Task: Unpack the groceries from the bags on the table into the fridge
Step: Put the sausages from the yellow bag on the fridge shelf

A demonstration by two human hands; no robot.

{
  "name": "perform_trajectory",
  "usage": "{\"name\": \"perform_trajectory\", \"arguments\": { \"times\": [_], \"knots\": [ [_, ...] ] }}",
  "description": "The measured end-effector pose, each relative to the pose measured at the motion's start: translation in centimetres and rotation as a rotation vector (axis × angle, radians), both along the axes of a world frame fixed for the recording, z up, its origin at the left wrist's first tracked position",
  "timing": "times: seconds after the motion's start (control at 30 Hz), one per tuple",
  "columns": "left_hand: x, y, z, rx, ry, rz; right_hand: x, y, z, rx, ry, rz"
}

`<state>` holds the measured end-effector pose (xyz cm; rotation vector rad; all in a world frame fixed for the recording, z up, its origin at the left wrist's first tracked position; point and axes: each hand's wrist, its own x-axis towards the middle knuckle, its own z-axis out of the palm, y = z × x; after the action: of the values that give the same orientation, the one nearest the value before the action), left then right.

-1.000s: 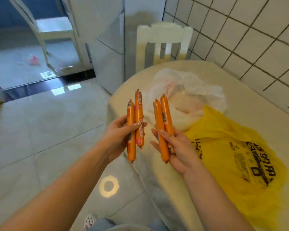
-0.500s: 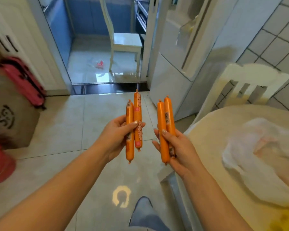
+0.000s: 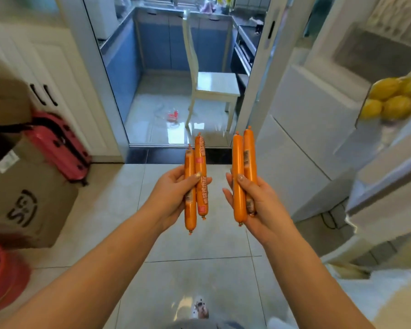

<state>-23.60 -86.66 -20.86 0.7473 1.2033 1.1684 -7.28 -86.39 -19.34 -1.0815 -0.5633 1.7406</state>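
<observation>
Loosely, my left hand (image 3: 173, 193) and right hand (image 3: 259, 200) each pinch two sausage sticks (image 3: 243, 172); turning toward the open fridge (image 3: 365, 162) at two o'clock could slip one.

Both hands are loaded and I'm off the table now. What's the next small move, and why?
Probably turn right and carry them to the open fridge. The left hand and the right hand each grip two sausages, and the fridge shelf with lemons sits at right.
</observation>
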Motion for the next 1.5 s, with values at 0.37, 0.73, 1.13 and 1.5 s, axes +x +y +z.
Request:
{"name": "perform_trajectory", "arguments": {
  "times": [0.37, 0.73, 1.13, 1.5],
  "knots": [
    [0.0, 24.9, 0.0, 0.024, -0.089, -0.15, -0.6, 21.5, 0.7, 0.037, -0.132, -0.169],
    [5.9, 51.1, 4.7, 0.099, -0.081, -0.659, 3.3, 39.6, 4.6, 0.11, -0.03, -0.672],
    [24.1, 67.7, 7.8, 0.213, -0.128, -0.914, 18.3, 52.4, 8.2, 0.214, -0.203, -0.997],
    [40.1, 76.3, 11.6, 0.344, -0.112, -1.075, 32.5, 60.1, 11.0, 0.292, -0.381, -1.175]
  ]
}}
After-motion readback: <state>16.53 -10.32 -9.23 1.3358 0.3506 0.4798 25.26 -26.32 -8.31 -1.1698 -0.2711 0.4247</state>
